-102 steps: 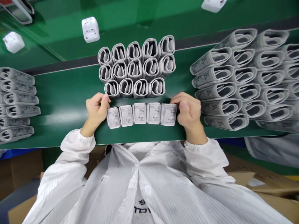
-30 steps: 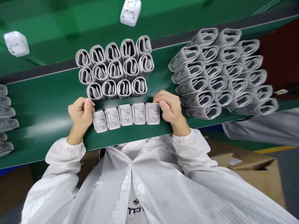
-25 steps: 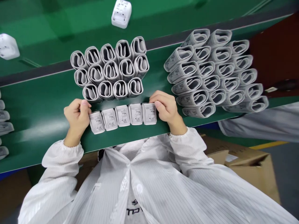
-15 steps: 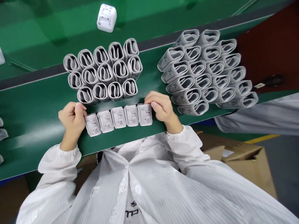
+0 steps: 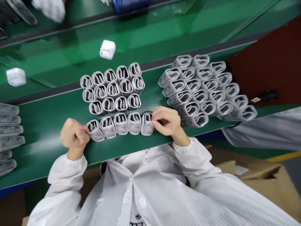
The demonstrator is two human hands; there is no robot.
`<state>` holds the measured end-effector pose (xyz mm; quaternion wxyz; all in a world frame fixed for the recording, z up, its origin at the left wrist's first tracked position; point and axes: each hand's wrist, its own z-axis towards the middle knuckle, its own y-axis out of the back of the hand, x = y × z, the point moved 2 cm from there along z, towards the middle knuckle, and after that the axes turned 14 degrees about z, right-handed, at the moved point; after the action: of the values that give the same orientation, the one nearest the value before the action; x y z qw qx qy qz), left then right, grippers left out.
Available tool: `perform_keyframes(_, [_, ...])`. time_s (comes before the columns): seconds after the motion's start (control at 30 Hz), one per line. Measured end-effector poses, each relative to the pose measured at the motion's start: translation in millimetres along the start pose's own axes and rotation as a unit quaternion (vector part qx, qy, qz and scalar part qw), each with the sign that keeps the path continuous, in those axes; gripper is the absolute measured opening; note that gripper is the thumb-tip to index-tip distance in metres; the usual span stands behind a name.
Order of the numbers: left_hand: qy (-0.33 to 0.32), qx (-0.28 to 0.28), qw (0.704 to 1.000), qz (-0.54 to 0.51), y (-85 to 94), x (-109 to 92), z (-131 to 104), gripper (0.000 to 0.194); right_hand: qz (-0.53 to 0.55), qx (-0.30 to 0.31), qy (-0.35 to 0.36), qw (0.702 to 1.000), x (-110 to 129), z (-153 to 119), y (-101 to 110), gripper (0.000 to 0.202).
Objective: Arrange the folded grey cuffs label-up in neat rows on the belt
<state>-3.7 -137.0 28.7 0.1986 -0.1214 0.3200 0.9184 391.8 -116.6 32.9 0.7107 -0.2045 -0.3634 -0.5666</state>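
Note:
A front row of rolled grey cuffs (image 5: 121,126) with printed drawings stands on the green work surface, their coiled ends facing up. My left hand (image 5: 74,134) is curled, thumb and forefinger closed at the outer edge of the leftmost rolled cuff (image 5: 97,134). At the other end, my right hand (image 5: 168,121) has its thumb and fingertips on the rightmost rolled cuff (image 5: 147,128). The cuffs between lie side by side, held from both ends. Just behind them stands a block of similar rolled cuffs (image 5: 113,90) in several rows.
A larger group of rolled cuffs (image 5: 199,95) stands to the right, beside a dark red board (image 5: 265,66). More cuffs (image 5: 10,128) lie at the left. Two white devices (image 5: 107,49) sit beyond the dark edge strip. A co-worker's gloved hand (image 5: 53,11) shows at top left.
The front row has tipped up from lying with printed faces upward to standing with coiled ends upward. Both hands stay at its ends. The view has shifted, showing more of the far side.

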Motion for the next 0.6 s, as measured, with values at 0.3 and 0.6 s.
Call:
perform_keyframes(0.3, [-0.199,0.164,0.956,-0.139,33.7,-98,-58,0.018,-0.142,0.036,0.005,0.989,-6,106,-22,0.010])
perform_keyframes(0.6, [0.183,0.269,0.938,-0.116,20.5,-83,-83,0.035,-0.304,0.292,-0.236,0.875,-64,142,-51,0.075])
